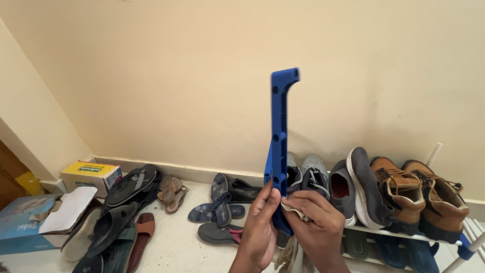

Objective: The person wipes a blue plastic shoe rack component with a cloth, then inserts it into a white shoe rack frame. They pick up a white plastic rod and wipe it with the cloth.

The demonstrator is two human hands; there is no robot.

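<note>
Head view: blue plastic bracket held upright in both hands

Head camera looks down at a floor corner below a cream wall (pixel 151 76).

1. Blue plastic bracket (pixel 279 131): a long, flat piece with holes along its length and a short hooked end at 12 o'clock. It stands upright at frame centre, its lower end between the two hands.

2. Left hand (pixel 258 227): enters from 6 o'clock. Its fingers (pixel 270 194) are clenched on the lower part of the bracket, thumb side against the left edge.

3. Right hand (pixel 316 225): just beside the left hand, at its 3 o'clock. Its fingers are closed on a pale cloth (pixel 294 208), which is pressed against the bracket's right edge. More cloth hangs below the hands toward 6 o'clock.

4. Shoe rack (pixel 404 235): white rails, at 4 o'clock from the bracket. The upper shelf carries grey sneakers (pixel 313 174), a dark grey pair (pixel 353 184) and brown lace-up boots (pixel 419 194). Blue footwear lies on the lower shelf, partly hidden.

5. Floor (pixel 177 242): dark slippers (pixel 222 205) lie at 9 o'clock from the hands. A heap of sandals (pixel 121 212) lies farther toward 9 o'clock, beside a yellow-topped carton (pixel 91 174) and a light blue box (pixel 22 222) with white paper on it.
</note>
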